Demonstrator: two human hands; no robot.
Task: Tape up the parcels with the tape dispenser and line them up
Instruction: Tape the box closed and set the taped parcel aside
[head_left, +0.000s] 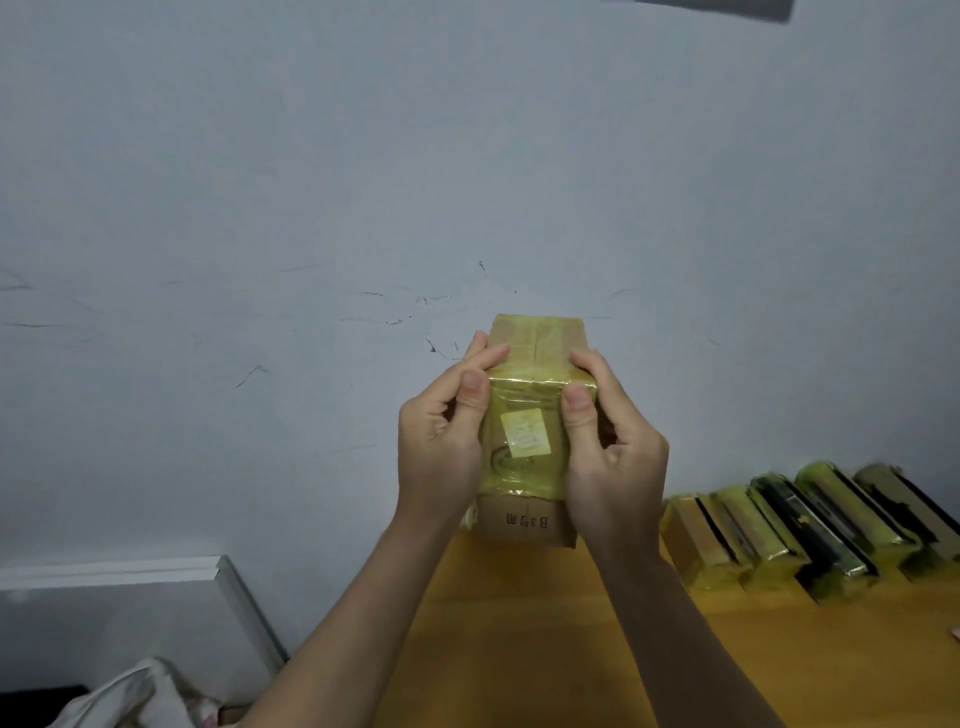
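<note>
I hold a cardboard parcel (524, 415) up in front of me with both hands, lifted above the orange-brown surface (519, 623) and set against the pale scuffed wall (311, 208). My left hand (441, 441) wraps the parcel's left side, its fingers (475, 387) pressed on the upper left edge with the thumb lying flat on the near face. My right hand (613, 452) mirrors it on the right side, thumb down on the upper right corner and the rest curled around the far side, so both sets of fingers are clenched on the parcel. Yellowish tape (519, 483) shines across the near face and over the top, and a pale label (525, 433) sits under that tape near the middle. The lowest strip of the parcel is bare cardboard with printed characters that I read upside down. To my right, on the surface by the wall, a row of taped parcels (810, 530) stands side by side, touching one another; I count about 5, some yellow-wrapped, some dark. At the lower left, off the surface, a grey panel (130, 613) leans by the wall, and something white and crumpled (140, 696) lies below it; I cannot tell what it is.
</note>
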